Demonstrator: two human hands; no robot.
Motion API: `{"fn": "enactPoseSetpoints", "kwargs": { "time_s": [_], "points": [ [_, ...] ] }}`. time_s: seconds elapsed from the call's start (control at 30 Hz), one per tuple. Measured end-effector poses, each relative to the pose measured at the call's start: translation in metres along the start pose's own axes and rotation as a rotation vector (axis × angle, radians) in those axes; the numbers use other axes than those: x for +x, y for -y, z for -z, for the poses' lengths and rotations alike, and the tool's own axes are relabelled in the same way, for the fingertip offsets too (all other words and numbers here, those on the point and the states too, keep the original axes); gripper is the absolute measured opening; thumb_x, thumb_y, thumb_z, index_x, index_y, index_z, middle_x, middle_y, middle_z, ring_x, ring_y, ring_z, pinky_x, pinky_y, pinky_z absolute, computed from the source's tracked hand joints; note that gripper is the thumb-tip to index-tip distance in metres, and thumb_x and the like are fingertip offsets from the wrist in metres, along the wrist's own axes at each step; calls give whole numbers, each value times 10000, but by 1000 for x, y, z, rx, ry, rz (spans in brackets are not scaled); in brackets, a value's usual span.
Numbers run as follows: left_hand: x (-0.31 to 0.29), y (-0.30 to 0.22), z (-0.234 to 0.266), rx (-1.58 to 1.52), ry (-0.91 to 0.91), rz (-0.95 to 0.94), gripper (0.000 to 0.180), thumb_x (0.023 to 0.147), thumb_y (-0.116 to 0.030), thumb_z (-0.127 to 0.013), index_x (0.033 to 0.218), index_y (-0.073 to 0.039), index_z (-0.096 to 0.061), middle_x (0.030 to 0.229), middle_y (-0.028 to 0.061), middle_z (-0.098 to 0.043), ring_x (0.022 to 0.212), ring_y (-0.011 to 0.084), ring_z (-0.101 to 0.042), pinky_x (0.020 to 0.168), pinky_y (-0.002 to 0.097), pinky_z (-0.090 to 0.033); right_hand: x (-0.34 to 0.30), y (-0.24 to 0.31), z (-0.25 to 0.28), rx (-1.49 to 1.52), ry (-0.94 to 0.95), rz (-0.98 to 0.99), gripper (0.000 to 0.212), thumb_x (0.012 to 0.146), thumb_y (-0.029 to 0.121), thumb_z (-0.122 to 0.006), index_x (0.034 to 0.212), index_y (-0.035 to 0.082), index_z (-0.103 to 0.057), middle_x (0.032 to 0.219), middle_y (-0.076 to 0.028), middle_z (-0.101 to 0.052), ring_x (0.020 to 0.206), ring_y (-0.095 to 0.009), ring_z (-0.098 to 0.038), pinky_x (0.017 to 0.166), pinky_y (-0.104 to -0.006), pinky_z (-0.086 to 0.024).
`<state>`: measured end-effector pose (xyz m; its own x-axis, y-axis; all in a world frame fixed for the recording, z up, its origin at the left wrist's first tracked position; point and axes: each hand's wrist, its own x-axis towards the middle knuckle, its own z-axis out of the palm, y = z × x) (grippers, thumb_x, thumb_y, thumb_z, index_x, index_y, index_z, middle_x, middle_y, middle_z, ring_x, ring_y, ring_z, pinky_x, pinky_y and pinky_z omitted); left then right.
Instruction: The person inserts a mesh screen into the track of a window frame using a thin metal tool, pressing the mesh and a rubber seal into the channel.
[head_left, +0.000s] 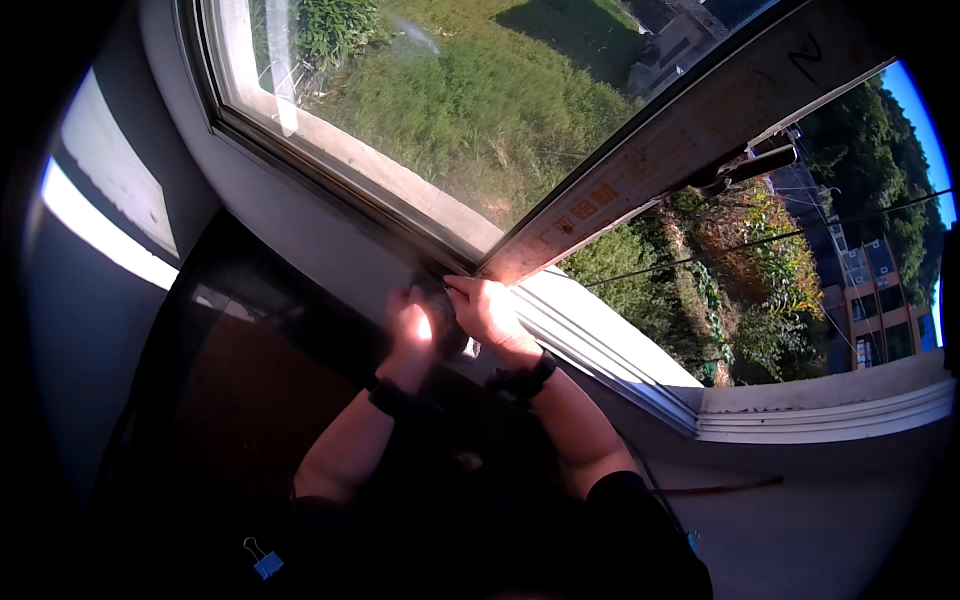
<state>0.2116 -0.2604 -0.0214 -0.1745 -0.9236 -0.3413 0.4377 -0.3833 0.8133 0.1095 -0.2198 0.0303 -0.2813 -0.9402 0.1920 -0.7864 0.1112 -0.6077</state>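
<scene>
Both my hands are close together at the lower corner of a sliding window sash (pixel 600 195), beside its bottom rail. My left hand (pixel 410 325) is smeared by motion and partly glaring in sunlight, so its fingers do not show clearly. Against the sash corner my right hand (pixel 490 312) has its fingers bent together, with the fingertips over a dark object (pixel 437 305) between the hands. That object's kind is too dark and blurred to tell. A small pale bit shows just below the right hand. Each wrist wears a black band.
White window tracks (pixel 610 345) run to the right under the open half. A dark handle (pixel 760 165) sticks out from the sash. Below the sill, a thin red strip (pixel 720 487) lies against the wall. At lower left is a blue binder clip (pixel 266 563). Outside are grass and buildings.
</scene>
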Motion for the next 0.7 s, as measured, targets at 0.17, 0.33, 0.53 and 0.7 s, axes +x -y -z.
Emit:
{"fn": "enactPoseSetpoints", "kwargs": {
  "time_s": [0.17,0.33,0.53,0.7],
  "points": [
    [43,-16,42,224,50,-279,155,800,-197,-578,800,-44,-602,736,64,-634,742,200,-609,741,368,-433,29,32,-44,4,-20,-13,237,839,174,-599,1028,57,-681,824,-225,-656,778,-370,-652,709,-399,-525],
    [115,-52,89,264,149,-342,130,757,-231,-606,775,-106,-633,736,47,-646,761,233,-619,813,390,-420,88,66,-95,66,-28,4,222,850,182,-550,1006,73,-666,877,-196,-655,830,-387,-626,737,-434,-505],
    [125,-128,112,38,-32,-77,153,905,-55,-491,1022,0,-573,894,71,-606,752,140,-568,646,296,-482,89,111,-114,200,3,86,264,848,176,-559,1091,97,-625,853,-195,-648,805,-390,-626,715,-450,-505],
    [95,-106,165,947,126,-626,92,892,-60,-561,953,4,-586,862,47,-596,808,140,-555,745,278,-471,2,73,-72,117,126,-15,366,867,226,-563,1201,86,-521,873,-162,-661,817,-344,-639,716,-421,-509]
  ]
}}
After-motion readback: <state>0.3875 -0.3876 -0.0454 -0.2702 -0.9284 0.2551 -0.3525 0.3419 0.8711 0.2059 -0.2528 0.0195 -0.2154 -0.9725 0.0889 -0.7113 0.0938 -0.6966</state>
